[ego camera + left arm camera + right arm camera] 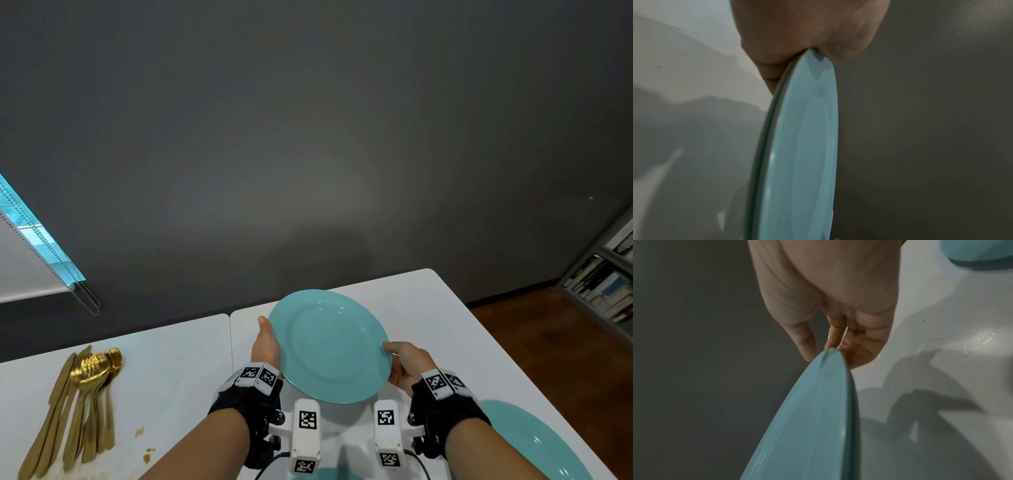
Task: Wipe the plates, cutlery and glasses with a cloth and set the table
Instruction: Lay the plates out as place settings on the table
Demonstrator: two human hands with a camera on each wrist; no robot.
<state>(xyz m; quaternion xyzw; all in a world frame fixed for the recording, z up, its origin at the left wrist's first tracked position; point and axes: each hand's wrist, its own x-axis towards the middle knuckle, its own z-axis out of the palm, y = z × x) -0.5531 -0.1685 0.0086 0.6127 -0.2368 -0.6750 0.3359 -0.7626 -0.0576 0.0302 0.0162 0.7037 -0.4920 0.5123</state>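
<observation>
Far to my left, gold cutlery (pixel 73 407) lies bunched on the white table (pixel 178 370). My left hand (pixel 265 346) grips the left rim of a teal plate (pixel 329 346), thumb on top and fingers beneath, holding it tilted above the table. My right hand (pixel 406 365) pinches the opposite rim. Another teal plate (pixel 537 445) rests on the table at my right.

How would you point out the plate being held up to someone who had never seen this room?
Start at the white table by the dark grey wall. Above its middle, the left hand and right hand grip opposite edges of a turquoise plate. It alone is lifted and tilted; another turquoise plate lies flat at the near right, and the gold cutlery lies far left.
</observation>
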